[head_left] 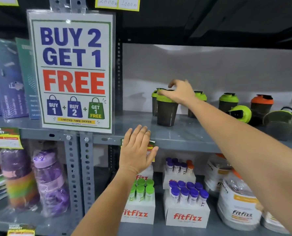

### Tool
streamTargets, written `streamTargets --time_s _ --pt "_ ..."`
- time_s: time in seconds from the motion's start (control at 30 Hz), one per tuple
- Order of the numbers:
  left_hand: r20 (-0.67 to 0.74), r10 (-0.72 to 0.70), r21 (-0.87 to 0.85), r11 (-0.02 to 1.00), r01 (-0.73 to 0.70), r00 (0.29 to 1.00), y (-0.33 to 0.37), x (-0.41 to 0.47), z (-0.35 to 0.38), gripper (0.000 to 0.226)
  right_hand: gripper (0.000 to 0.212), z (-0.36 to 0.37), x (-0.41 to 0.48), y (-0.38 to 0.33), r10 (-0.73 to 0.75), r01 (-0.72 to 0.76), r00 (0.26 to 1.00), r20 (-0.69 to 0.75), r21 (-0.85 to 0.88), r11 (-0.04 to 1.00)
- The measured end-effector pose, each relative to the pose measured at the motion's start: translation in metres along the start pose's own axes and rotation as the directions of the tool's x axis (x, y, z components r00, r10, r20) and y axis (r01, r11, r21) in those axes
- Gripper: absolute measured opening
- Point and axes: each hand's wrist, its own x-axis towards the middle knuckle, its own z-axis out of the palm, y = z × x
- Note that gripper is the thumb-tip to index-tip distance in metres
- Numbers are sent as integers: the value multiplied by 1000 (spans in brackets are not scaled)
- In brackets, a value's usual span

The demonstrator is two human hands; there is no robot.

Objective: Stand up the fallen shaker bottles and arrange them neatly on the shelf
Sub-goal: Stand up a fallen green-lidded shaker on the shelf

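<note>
Promo sign (72,70) left; fallen shakers (240,114) right of right hand (181,92).

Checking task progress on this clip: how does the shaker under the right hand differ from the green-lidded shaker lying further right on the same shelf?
The shaker under the right hand, the front shaker, stands upright on its base; the fallen shaker lies on its side. The front shaker's lid faces up, the fallen shaker's lid faces the camera, showing its black cap. The hand rests on the front shaker's lid; nothing touches the fallen one. Both have green lids and sit on the grey shelf.
</note>
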Motion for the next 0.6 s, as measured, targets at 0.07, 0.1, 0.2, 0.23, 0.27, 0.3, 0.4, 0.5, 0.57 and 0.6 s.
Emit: streamTargets --time_s 0.07,0.1,0.2,0.23,0.27,0.3,0.4,0.5,0.57,0.6 --pt "-4 4 4 1000 -4 1000 0 0 1 55 69 -2 -1 1 -36 27 998 -60 -145 989" --pt "-4 3 6 1000 -3 1000 0 0 1 55 65 -2 -1 1 -54 45 997 -45 -185 982" --pt "2 3 6 1000 -3 1000 0 0 2 56 41 -3 1 0 -45 46 997 59 -18 999" --pt "1 3 3 1000 -3 1000 0 1 2 56 34 -4 2 0 -49 46 994 96 39 998" --pt "0 3 -1 1000 -3 1000 0 1 2 56 30 -5 3 0 -62 55 991 122 60 997" --pt "-1 3 -3 1000 -3 1000 0 1 2 56 27 -6 4 1 -77 68 988 133 69 995" --pt "-5 4 4 1000 -3 1000 0 1 4 57 40 -8 2 7 -93 92 995 43 21 996" --pt "6 -4 10 1000 4 1000 0 1 5 59 72 -3 -1 10 -101 104 995 26 -202 974" --pt "12 -7 11 1000 6 1000 0 1 5 59 69 -1 1 9 -105 115 992 66 -171 979" --pt "12 -7 12 1000 7 1000 0 1 5 58 64 -2 3 9 -102 114 990 97 -119 986"
